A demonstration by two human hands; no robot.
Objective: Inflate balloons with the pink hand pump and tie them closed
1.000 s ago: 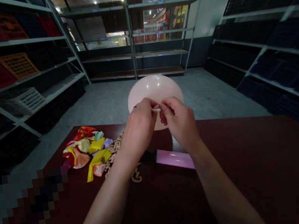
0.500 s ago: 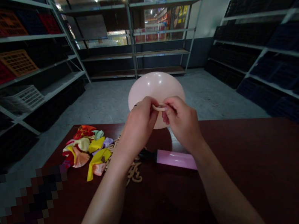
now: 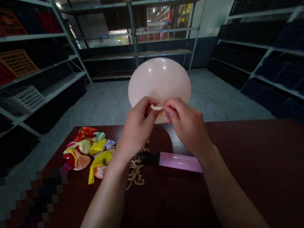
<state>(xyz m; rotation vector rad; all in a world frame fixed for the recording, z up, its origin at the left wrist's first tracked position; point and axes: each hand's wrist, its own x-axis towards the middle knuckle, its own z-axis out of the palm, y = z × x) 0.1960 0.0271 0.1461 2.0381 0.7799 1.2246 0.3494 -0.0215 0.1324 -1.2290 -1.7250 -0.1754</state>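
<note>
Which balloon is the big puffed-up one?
The pale pink balloon, pinched between the left hand and right hand. It is round and full of air, while the colourful balloons piled on the table lie flat.

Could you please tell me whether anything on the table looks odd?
The pale strand looks tangled, lying in loose coils on the dark table between the crumpled balloons and the pink tube. Nothing else stands out; the large pale balloon held by the left hand and right hand looks intact.

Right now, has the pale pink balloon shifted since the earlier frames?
Yes, upward: the pale pink balloon now reaches higher against the far metal shelving, its top past the lowest shelf, and it looks larger.
</note>
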